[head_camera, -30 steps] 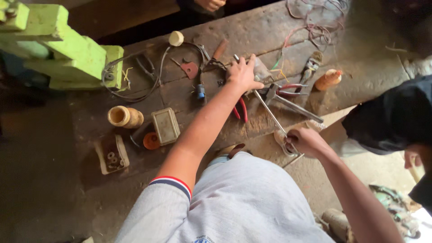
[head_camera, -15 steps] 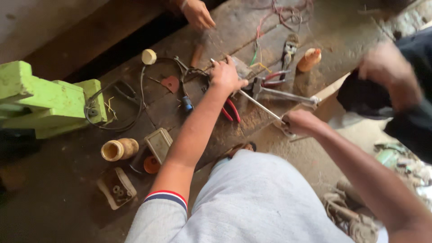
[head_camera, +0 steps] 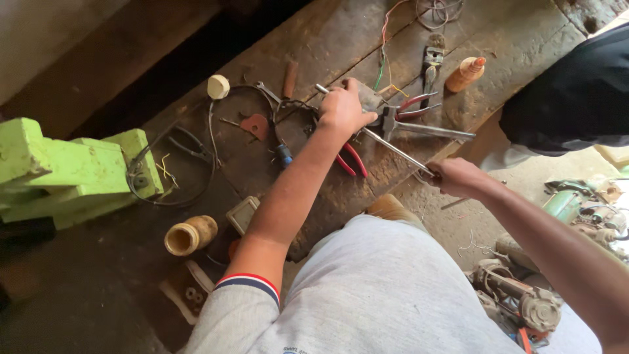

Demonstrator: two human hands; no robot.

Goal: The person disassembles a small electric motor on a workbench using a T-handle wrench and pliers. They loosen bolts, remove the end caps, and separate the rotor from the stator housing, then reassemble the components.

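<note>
The left hand [head_camera: 342, 108] presses down, fingers closed, on a small grey piece [head_camera: 368, 99] on the wooden bench [head_camera: 327, 39]. The right hand [head_camera: 457, 176] is clamped on the near end of a long metal rod [head_camera: 393, 147], which runs slantwise up under the left hand. This looks like a hold-and-lever step; the next move calls for a steady left hand and a firm pull on the rod. Red-handled pliers [head_camera: 350, 159] lie just beside the left wrist, a second pair [head_camera: 409, 108] and loose wires [head_camera: 386, 59] crowd the far side. A small bottle [head_camera: 464, 74] stands well apart. Another person's dark sleeve [head_camera: 570, 92] is near.
</note>
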